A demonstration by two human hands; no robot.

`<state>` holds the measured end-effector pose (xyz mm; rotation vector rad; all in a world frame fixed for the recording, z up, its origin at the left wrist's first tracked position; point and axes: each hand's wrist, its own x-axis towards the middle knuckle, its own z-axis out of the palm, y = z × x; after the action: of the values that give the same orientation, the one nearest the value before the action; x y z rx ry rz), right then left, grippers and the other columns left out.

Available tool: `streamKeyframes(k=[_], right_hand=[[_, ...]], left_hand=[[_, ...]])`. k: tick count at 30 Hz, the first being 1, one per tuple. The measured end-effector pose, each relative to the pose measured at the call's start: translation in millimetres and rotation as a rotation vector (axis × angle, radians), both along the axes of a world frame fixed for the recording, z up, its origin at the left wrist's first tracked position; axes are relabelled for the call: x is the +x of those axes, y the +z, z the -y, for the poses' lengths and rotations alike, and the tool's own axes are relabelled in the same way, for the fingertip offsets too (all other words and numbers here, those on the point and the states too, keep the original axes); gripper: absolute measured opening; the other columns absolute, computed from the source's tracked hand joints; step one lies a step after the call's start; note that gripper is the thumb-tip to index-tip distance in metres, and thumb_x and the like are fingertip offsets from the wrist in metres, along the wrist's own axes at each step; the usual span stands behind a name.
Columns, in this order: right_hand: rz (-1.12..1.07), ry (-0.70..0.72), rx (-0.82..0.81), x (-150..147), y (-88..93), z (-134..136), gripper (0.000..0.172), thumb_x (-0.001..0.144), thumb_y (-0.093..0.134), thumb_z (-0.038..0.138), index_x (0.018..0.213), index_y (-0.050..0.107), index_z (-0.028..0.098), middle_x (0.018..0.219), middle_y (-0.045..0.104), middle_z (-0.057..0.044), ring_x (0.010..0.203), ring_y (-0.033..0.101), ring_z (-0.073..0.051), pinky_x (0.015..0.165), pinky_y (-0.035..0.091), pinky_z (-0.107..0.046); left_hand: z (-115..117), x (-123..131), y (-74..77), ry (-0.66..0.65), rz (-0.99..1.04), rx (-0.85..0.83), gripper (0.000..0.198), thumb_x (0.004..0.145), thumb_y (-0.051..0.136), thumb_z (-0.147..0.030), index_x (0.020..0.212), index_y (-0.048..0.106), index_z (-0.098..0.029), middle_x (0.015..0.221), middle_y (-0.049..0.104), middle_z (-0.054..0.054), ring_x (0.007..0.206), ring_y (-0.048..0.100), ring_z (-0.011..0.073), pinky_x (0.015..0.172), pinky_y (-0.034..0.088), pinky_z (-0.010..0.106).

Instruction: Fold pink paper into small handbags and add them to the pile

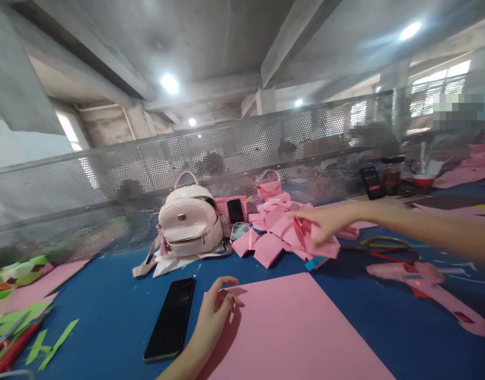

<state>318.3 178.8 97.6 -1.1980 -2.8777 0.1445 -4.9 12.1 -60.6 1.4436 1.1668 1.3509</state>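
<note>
A large pink sheet (290,327) lies on the blue table (119,301). At its left edge rests my left hand (218,309), fingers loosely curled and apart with nothing between them, beside a black phone (171,319). My right hand (325,219) reaches over the pile of folded pink pieces (268,248). Its fingers are closed on a folded pink piece (306,235) at the pile's right side. Motion blurs that hand slightly.
A white backpack (190,224) stands behind the sheet. To the right lie a pink glue gun (428,287) and scissors (389,245). Red-handled scissors (18,343) and green strips (58,343) lie at left. A perforated metal screen (242,142) runs behind the table.
</note>
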Motion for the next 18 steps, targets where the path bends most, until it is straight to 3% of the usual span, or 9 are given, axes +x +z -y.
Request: streamKeyframes(k=[2,4,6,8,13,18], right_hand=[[-0.044,-0.001,0.009,3,24.6,-23,0.097,0.065,0.072,0.047,0.149,0.031,0.019,0.141,0.048,-0.015,0.120,0.053,-0.034,0.095,0.048,-0.040],[-0.120,-0.134,0.174,7,37.0,-46,0.110,0.062,0.073,0.053,0.152,0.021,0.016,0.151,0.032,-0.018,0.136,0.034,-0.039,0.109,0.036,-0.045],[-0.207,-0.264,0.310,11,37.9,-66,0.118,0.059,0.075,0.052,0.153,0.014,0.014,0.156,0.018,-0.020,0.142,0.019,-0.042,0.114,0.026,-0.049],[-0.254,-0.299,0.338,12,32.7,-80,0.113,0.061,0.073,0.045,0.152,0.015,0.011,0.157,0.013,-0.022,0.143,0.011,-0.044,0.114,0.021,-0.054],[-0.279,-0.218,0.303,3,26.2,-83,0.093,0.067,0.065,0.030,0.148,0.023,0.011,0.151,0.028,-0.021,0.141,0.022,-0.041,0.113,0.026,-0.052],[-0.271,-0.028,0.212,-34,27.3,-40,0.057,0.081,0.052,0.028,0.137,0.044,0.019,0.139,0.049,-0.014,0.129,0.044,-0.034,0.104,0.039,-0.045]], left_hand=[[-1,0,-0.1,0.000,-0.017,0.001,0.025,0.089,0.055,-0.037,0.106,0.058,-0.018,0.075,0.069,0.005,0.072,0.065,0.0179,0.065,0.042,0.026],[-1,0,0.5,-0.002,-0.028,-0.002,0.027,0.089,0.056,-0.038,0.106,0.058,-0.017,0.073,0.069,0.005,0.071,0.065,0.0183,0.062,0.041,0.026],[0,0,1.5,0.008,-0.029,-0.005,0.027,0.089,0.056,-0.037,0.107,0.058,-0.017,0.074,0.069,0.006,0.072,0.065,0.0188,0.063,0.041,0.026],[2,1,2.5,0.016,-0.023,-0.006,0.026,0.088,0.056,-0.036,0.106,0.058,-0.017,0.076,0.069,0.006,0.073,0.066,0.0189,0.065,0.043,0.027],[0,0,0.4,-0.003,0.014,-0.009,0.026,0.088,0.057,-0.037,0.104,0.058,-0.017,0.084,0.072,0.008,0.073,0.067,0.0185,0.065,0.045,0.027],[-3,-1,-4.9,-0.013,-0.041,0.016,0.025,0.091,0.052,-0.035,0.107,0.056,-0.017,0.083,0.071,0.008,0.076,0.067,0.0187,0.067,0.045,0.027]])
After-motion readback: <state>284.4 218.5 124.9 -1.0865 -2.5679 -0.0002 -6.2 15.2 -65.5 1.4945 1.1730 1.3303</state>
